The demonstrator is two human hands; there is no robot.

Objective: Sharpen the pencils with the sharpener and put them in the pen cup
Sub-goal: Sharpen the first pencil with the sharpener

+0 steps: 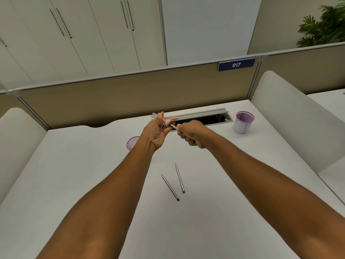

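Your left hand (155, 132) grips pink sharpener (166, 122), fingers curled round it; your right hand (191, 134) pinches pencil (173, 126) seated in sharpener, raised above worktop (93, 184); two pencils (172, 184) lie on worktop; pen cup (242, 122) stands far right.

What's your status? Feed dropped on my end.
Left hand grips sharpener; right hand holds pencil in it. Two pencils wait on desk. Pen cup far right, path clear.
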